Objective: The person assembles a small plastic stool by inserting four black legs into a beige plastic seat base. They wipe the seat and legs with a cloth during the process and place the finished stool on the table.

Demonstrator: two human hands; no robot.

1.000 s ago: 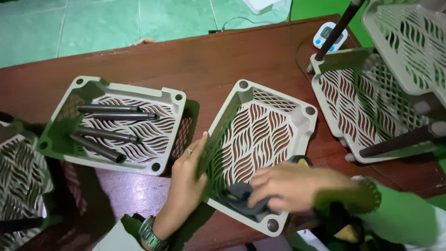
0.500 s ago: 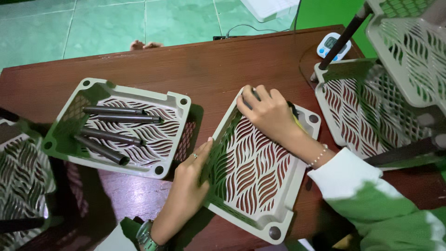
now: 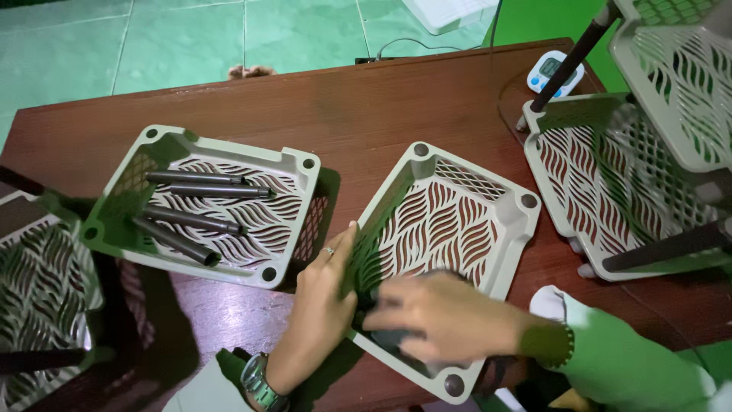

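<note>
Both hands on the middle tray (image 3: 450, 229) — wiping or pressing its near end

The left hand (image 3: 324, 301), fingers flat and open, braces the tray's near-left wall; it lies on the brown table (image 3: 343, 107) between the tray of dark tubes (image 3: 194, 206) and the assembled rack (image 3: 633, 175). The right hand (image 3: 442, 317) is blurred over something dark — whether it grips it I cannot tell. Best to keep the brace firm so the tray does not slide.
</note>
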